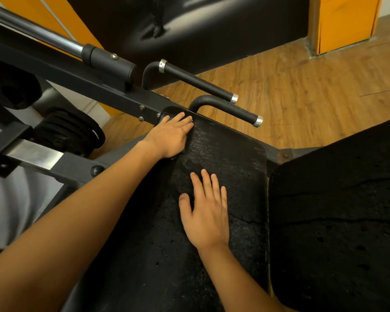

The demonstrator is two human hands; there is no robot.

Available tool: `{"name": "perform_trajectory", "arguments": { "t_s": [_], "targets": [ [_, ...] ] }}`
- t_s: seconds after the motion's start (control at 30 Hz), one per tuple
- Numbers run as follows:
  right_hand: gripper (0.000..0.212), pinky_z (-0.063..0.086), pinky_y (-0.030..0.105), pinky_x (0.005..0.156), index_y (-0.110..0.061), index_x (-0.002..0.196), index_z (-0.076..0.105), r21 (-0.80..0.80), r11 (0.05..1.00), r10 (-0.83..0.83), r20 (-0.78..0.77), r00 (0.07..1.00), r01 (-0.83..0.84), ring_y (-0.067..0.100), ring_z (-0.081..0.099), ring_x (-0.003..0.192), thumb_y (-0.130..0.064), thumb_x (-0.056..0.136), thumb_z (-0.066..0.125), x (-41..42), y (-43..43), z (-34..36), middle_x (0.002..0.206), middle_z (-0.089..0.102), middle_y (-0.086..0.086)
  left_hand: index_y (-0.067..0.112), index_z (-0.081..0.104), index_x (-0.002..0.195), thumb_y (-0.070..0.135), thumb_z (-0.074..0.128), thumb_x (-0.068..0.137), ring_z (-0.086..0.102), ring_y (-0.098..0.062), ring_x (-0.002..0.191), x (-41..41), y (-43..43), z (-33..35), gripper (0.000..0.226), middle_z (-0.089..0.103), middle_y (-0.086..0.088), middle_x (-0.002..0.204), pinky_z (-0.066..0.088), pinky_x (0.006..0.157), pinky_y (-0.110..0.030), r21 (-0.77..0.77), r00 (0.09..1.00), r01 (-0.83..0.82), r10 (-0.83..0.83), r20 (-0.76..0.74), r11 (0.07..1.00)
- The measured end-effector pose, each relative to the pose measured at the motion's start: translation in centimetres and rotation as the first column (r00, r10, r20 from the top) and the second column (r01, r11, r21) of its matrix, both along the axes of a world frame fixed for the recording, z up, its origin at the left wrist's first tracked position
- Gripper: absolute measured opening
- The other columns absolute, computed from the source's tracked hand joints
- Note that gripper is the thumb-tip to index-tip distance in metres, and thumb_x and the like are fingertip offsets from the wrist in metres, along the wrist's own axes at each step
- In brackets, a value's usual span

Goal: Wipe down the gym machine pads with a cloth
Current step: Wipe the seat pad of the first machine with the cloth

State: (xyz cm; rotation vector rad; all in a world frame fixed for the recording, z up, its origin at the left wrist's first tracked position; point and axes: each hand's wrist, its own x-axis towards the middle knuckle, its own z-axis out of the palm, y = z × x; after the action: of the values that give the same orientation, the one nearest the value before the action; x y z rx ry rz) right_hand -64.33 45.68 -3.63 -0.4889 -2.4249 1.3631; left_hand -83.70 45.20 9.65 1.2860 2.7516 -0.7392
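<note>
A worn black seat pad with cracks and small holes fills the middle of the head view. My left hand lies at its far left corner with fingers stretched out, pressing down there. Something dark shows under its fingertips and palm edge; whether it is a cloth I cannot tell. My right hand rests flat on the middle of the same pad, fingers straight and slightly spread, holding nothing. A second cracked black pad stands to the right, apart from both hands.
Two black handle bars with silver end caps stick out just beyond the pad. The machine's black frame and stacked weight plates are on the left. Wooden floor lies beyond, with orange panels behind.
</note>
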Motion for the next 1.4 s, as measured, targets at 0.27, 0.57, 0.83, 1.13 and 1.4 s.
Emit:
{"name": "perform_trajectory", "arguments": {
  "t_s": [0.27,0.57,0.83,1.13,1.4],
  "targets": [
    [0.059,-0.011,0.039,0.127,-0.036,0.162,0.014,0.012,1.0,0.008,0.023,1.0,-0.009,0.008,-0.017,0.155,-0.052,0.106,0.025,0.0,0.0,0.1,0.171,-0.003,-0.011,0.014,0.023,0.161,0.023,0.035,0.108,0.003,-0.023,0.157,2.0,-2.5,0.2,0.055,0.014,-0.003,0.17,0.006,0.125,-0.049,0.035,1.0,0.001,-0.002,0.015,0.999],
    [0.059,-0.01,0.038,0.127,-0.036,0.162,0.016,0.012,1.0,0.002,0.017,1.0,-0.002,0.008,-0.015,0.156,-0.052,0.106,0.027,-0.1,0.0,-0.1,0.171,0.0,-0.011,0.015,0.019,0.162,0.023,0.035,0.107,0.001,-0.023,0.157,0.2,-0.3,0.0,0.057,0.01,-0.004,0.17,0.005,0.126,-0.049,-0.039,1.0,0.009,-0.008,0.016,0.999],
    [0.059,-0.01,0.039,0.127,-0.036,0.162,0.015,0.011,1.0,0.01,0.025,1.0,-0.011,0.008,-0.015,0.156,-0.052,0.106,0.026,0.1,0.1,0.0,0.171,0.0,-0.011,0.014,0.02,0.162,0.026,0.035,0.108,-0.001,-0.024,0.157,2.6,-2.4,-0.1,0.057,0.008,-0.005,0.171,0.006,0.125,-0.049,-0.037,0.999,0.052,-0.052,-0.011,0.998],
    [0.059,-0.007,0.041,0.128,-0.035,0.162,0.016,0.017,1.0,0.006,0.024,1.0,-0.006,0.009,-0.013,0.156,-0.052,0.106,0.027,0.0,0.0,0.0,0.172,0.001,-0.01,0.017,0.018,0.162,0.025,0.034,0.107,-0.004,-0.021,0.157,5.1,-5.7,0.3,0.058,0.005,-0.001,0.171,0.003,0.125,-0.046,-0.024,0.999,0.036,-0.035,0.022,0.999],
    [0.059,-0.009,0.039,0.128,-0.036,0.162,0.017,0.017,1.0,0.006,0.02,1.0,-0.006,0.009,-0.013,0.156,-0.051,0.106,0.028,0.0,0.0,-0.1,0.172,0.001,-0.011,0.016,0.02,0.162,0.024,0.035,0.107,0.001,-0.022,0.157,3.2,-2.5,-0.1,0.057,0.011,-0.003,0.17,0.004,0.125,-0.047,0.004,1.0,0.003,-0.003,0.016,1.0]
  ]
}}
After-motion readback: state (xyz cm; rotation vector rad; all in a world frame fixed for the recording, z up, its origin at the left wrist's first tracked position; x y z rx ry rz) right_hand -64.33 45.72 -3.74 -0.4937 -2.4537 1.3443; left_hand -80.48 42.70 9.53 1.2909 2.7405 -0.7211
